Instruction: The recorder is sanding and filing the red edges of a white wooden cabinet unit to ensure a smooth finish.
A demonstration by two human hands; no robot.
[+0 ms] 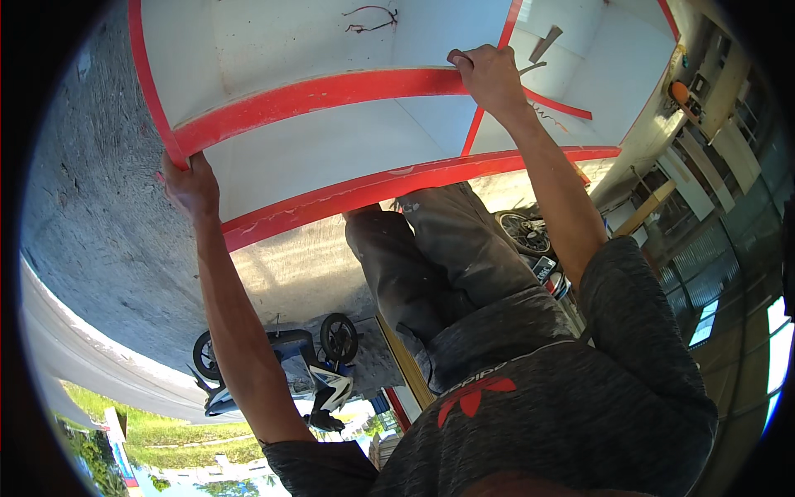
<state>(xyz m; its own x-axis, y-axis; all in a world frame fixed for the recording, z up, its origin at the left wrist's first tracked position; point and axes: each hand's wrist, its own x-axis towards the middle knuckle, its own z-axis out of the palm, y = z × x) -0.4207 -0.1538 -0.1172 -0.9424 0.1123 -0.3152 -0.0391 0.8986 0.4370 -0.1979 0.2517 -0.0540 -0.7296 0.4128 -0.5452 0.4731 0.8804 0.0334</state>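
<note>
A white box-like cabinet (315, 147) with red edges stands in front of my legs. Across its opening runs a red strip (331, 93); I cannot tell whether it is fixed or loose. My left hand (192, 187) is closed around its left end, where it meets the cabinet's red side edge (149, 79). Farther right, my right hand (493, 79) grips the strip from above, thumb and fingers bent over it, close to a red-edged divider (474, 131). The cabinet's near red edge (414, 177) lies just before my knees.
Dark wire (373, 18) and a thin offcut (545, 43) lie inside the cabinet. Behind me on the left is a motorbike (319, 364); a spoked wheel (525, 232) shows past my right leg. Boards (704, 170) lean at the right. Rough concrete (91, 190) spreads out on the left.
</note>
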